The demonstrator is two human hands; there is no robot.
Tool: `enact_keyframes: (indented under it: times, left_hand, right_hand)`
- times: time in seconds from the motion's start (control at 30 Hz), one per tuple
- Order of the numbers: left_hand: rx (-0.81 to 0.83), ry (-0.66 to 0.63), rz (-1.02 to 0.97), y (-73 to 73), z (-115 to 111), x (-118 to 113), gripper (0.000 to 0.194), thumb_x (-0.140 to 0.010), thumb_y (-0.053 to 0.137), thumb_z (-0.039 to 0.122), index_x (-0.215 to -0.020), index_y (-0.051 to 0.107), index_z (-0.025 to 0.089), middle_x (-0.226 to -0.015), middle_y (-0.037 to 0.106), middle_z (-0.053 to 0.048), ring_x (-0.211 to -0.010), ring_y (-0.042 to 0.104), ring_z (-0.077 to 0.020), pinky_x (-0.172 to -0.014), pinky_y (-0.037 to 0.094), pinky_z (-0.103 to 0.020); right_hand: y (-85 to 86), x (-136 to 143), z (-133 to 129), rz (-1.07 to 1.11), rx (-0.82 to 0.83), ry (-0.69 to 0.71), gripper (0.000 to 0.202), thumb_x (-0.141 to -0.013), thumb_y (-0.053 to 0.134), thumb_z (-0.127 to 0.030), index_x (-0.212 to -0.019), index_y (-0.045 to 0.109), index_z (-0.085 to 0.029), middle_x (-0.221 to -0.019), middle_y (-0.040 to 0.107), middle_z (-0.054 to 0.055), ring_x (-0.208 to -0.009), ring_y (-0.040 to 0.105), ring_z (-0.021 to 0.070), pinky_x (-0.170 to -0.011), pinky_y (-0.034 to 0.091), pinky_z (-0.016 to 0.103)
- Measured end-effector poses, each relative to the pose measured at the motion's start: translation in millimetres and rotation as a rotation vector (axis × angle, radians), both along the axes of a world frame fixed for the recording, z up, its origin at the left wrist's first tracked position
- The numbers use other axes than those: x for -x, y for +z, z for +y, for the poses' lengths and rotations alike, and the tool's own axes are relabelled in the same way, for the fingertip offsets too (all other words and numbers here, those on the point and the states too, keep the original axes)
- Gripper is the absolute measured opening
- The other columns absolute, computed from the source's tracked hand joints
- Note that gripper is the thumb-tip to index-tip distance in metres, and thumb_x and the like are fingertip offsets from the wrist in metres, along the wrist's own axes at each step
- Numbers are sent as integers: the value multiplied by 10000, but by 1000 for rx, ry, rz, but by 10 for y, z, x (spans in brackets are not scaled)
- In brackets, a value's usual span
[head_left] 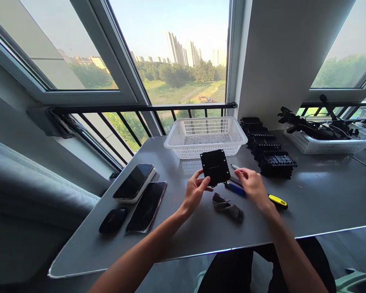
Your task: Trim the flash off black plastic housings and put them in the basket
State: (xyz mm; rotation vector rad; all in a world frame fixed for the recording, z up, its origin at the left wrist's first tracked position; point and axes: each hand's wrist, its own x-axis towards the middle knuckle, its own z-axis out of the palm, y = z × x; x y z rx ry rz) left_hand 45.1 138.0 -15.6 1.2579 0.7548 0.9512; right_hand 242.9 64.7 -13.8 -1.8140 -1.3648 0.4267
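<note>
Indoors, a left hand [195, 190] pinches a square black plastic panel [215, 166] above a smooth grey table [320, 199], before a white perforated plastic basket [205, 146]; the right hand [251, 186] curls its fingers beside a white-tipped pen-like tool [234, 166], its grip unclear.

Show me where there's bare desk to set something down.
Widest: right of the yellow handle, in front of the black stack and cable basket. Smaller: between left hand and nearest phone. Crowded: around right hand, with blue tool and cloth close by.
</note>
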Motion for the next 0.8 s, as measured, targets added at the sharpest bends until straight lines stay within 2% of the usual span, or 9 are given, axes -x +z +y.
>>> enact_keyframes:
  times: [0.07, 0.1, 0.2, 0.33, 0.4, 0.47, 0.57, 0.67, 0.8]
  left_hand:
    - [7, 60, -7, -4, 26, 6, 630, -727, 720, 428, -1216, 491, 102, -701, 730, -55, -690, 725, -238, -564, 545, -289]
    - [8, 71, -8, -7, 36, 7, 638, -726, 720, 427, -1220, 489, 96, -696, 730, -57, -687, 725, -240, -558, 542, -287]
    - [-1, 71, -8, -24, 49, 2, 643, -723, 724, 423, -1223, 493, 90, -697, 733, -62, -685, 727, -243, -545, 535, -282]
    - [-19, 74, -11, -46, 48, -5, 622, -724, 730, 415, -1210, 508, 97, -710, 739, -64, -695, 728, -241, -537, 527, -270]
    - [-12, 84, -21, -48, 46, -5, 614, -717, 737, 416, -1197, 517, 103, -715, 740, -62, -701, 729, -240, -530, 520, -262]
    - [-2, 84, -28, -46, 40, -6, 598, -712, 741, 413, -1181, 523, 114, -710, 738, -55, -703, 730, -240, -525, 517, -258]
    - [-8, 55, -15, -39, 18, -11, 547, -728, 728, 397, -1158, 527, 125, -688, 729, -41, -691, 725, -234, -512, 515, -256]
    - [-16, 20, 7, -31, -18, -20, 525, -742, 716, 385, -1161, 532, 127, -675, 722, -35, -681, 718, -224, -507, 512, -249]
    - [-42, -13, 24, -7, -80, -27, 500, -749, 711, 387, -1155, 554, 140, -664, 716, -25, -637, 691, -197, -517, 516, -254]
  right_hand:
    - [-10, -132, 71, -338, 106, -162, 275, -924, 542, -368, -1078, 678, -186, -954, 720, 139, -908, 669, 276, -732, 504, 345]
    - [-25, -179, 111, -416, 137, -205, 241, -897, 589, -306, -1084, 674, -179, -960, 715, 153, -934, 659, 288, -736, 497, 345]
    - [-91, -238, 217, -467, 165, -210, 263, -819, 650, -149, -1082, 662, -159, -938, 705, 161, -929, 654, 289, -734, 484, 328]
    - [-83, -248, 235, -466, 137, -188, 365, -869, 534, -125, -1231, 564, -160, -933, 684, 124, -827, 661, 230, -704, 473, 295]
    - [-6, -262, 174, -389, 39, -167, 372, -909, 444, -161, -1274, 515, -171, -886, 664, 77, -738, 646, 192, -680, 477, 285]
    - [95, -268, 82, -196, -152, -103, 356, -920, 393, -204, -1254, 517, -188, -804, 635, 23, -646, 613, 163, -652, 487, 282]
    - [231, -220, -64, 118, -371, 0, 313, -886, 465, -252, -1184, 552, -208, -801, 648, 6, -705, 638, 169, -693, 520, 302]
    - [315, -116, -182, 299, -458, 0, 271, -826, 617, -272, -1086, 580, -206, -813, 678, 17, -747, 662, 183, -719, 532, 318]
    - [369, 16, -279, 440, -464, -1, 248, -851, 635, -368, -1033, 632, -199, -635, 622, -15, -490, 527, 121, -484, 441, 253]
